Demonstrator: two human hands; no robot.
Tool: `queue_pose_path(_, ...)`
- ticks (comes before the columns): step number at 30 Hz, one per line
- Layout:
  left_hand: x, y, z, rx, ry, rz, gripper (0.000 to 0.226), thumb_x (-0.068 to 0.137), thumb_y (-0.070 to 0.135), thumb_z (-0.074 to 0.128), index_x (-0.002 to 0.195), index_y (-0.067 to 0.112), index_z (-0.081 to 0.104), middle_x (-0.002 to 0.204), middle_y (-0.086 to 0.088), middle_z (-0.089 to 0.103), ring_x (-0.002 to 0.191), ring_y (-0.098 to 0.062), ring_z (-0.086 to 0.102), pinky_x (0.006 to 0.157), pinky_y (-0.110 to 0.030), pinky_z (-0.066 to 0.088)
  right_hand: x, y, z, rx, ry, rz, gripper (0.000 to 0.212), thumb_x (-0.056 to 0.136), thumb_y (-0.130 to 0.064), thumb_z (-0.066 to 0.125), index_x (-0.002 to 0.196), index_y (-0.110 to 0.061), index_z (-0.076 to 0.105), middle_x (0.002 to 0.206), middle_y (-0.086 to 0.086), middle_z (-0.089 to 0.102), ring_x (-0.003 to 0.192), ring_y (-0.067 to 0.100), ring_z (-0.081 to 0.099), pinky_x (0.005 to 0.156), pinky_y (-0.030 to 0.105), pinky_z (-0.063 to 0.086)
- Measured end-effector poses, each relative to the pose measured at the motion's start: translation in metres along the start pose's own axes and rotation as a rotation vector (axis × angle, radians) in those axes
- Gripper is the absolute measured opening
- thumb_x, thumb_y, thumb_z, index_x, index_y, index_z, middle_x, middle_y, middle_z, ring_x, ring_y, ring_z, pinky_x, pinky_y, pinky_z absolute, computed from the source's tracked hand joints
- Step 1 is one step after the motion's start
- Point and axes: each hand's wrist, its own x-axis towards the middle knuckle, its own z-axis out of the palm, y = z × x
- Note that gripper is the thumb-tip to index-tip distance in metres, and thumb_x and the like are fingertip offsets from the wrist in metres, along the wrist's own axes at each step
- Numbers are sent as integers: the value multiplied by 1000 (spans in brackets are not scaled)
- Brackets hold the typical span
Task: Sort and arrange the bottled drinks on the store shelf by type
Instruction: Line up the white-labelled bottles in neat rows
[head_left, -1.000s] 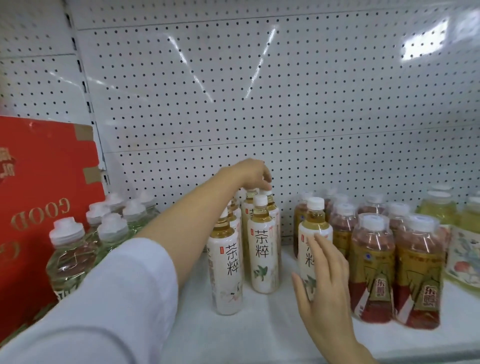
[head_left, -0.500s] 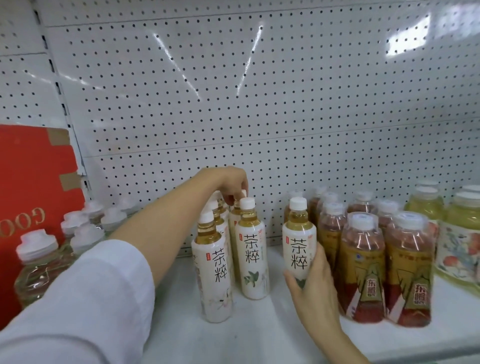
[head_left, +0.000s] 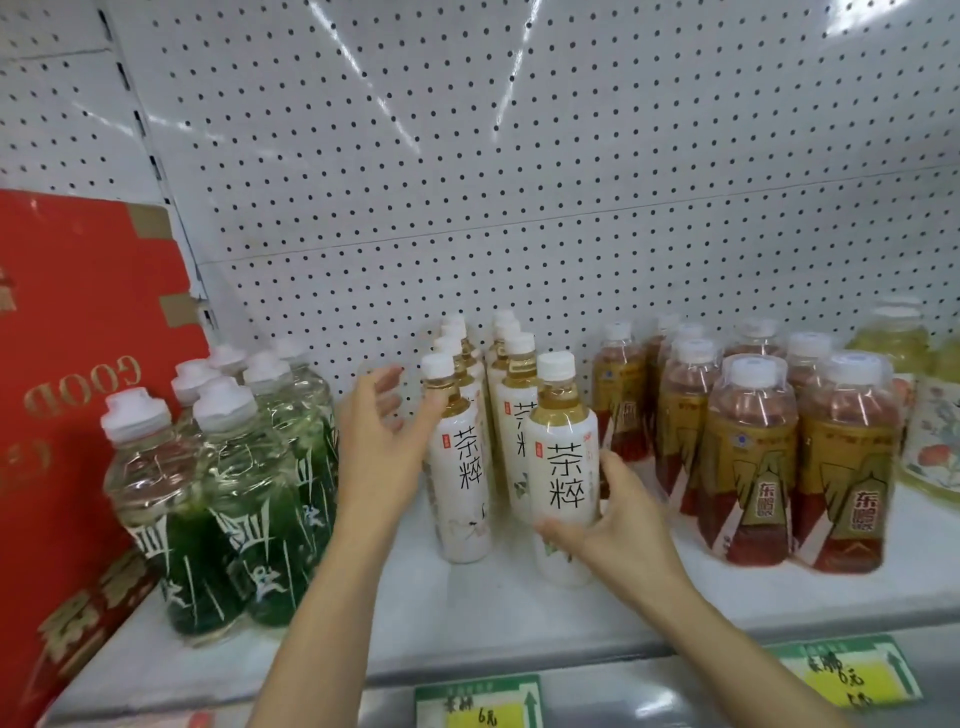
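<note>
While the right hand (head_left: 618, 525) curls around the lower body of a white-labelled tea bottle (head_left: 562, 467) standing at the near end of the right tea row on the shelf (head_left: 519, 608), the left hand (head_left: 379, 441), fingers spread, touches the front bottle (head_left: 460, 467) of the left row, between green bottles (head_left: 218, 499) and red-gold bottles (head_left: 795, 457).

Tea bottles (head_left: 460, 467) were lined mid-shelf (head_left: 467, 613); green-labelled bottles (head_left: 228, 499) and a carton (head_left: 78, 364) stood left, red-labelled bottles (head_left: 748, 457) right, price tags (head_left: 478, 701) below.
</note>
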Motion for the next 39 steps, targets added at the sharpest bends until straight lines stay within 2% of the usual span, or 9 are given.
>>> queue_pose_path(6,-25,-46,6,67,-248,-213,79,71,27,89,138,25,46,121,15,62,102,5,58,74,-15,46,1,-11,27,41,-54,-22,78,57,-38,90,124,-29,51,115,-10,64,104,8,61,85,33,56)
queue_pose_path(11,-13,-51,-10,183,-338,-200,68,70,24,90,130,22,60,118,9,72,105,-7,68,94,-33,56,3,-9,32,78,-104,5,73,63,-38,87,125,-24,52,121,-5,66,106,9,63,83,29,57)
queue_pose_path(14,-16,-46,-28,169,-484,-190,64,72,20,88,129,24,61,120,10,72,109,-7,69,95,-31,54,2,-11,28,69,-121,6,68,66,-32,88,124,-23,53,116,-8,66,95,-1,61,67,11,50)
queue_pose_path(20,-17,-46,-35,139,-538,-174,61,75,15,85,130,22,59,120,6,72,108,-8,70,98,-34,55,-4,-17,26,44,-129,-6,66,67,-34,88,122,-24,52,115,-10,64,92,-7,57,62,6,46)
queue_pose_path(26,-20,-47,-42,113,-589,-196,64,74,16,86,131,20,58,121,6,73,109,-9,70,101,-38,54,-15,-17,24,44,-138,-18,63,67,-40,85,119,-25,52,114,-12,64,99,-1,59,81,23,55)
queue_pose_path(29,-22,-39,-43,114,-617,-187,66,70,27,86,129,26,58,118,13,73,108,-3,69,102,-37,54,-15,-18,19,81,-183,-30,59,72,-41,82,122,-26,54,112,-17,64,101,-1,61,78,17,54)
queue_pose_path(32,-17,-14,-48,65,-517,-74,62,76,48,69,135,39,51,118,32,65,110,14,61,100,-20,50,-7,-26,0,196,-154,-64,57,81,-52,63,131,-26,54,116,-18,64,104,-3,62,80,14,52)
queue_pose_path(36,29,29,-49,11,-164,81,46,95,44,60,139,32,55,136,15,62,123,-3,58,106,-27,45,39,-52,-31,276,128,-188,36,92,-37,63,126,-25,61,115,-16,65,107,-1,61,91,21,50)
queue_pose_path(39,73,45,-24,158,-215,70,43,95,36,66,137,26,60,130,12,63,117,-8,60,101,-28,45,87,-69,-31,263,96,-182,39,91,-36,66,128,-21,62,114,-15,66,107,-2,61,94,25,52)
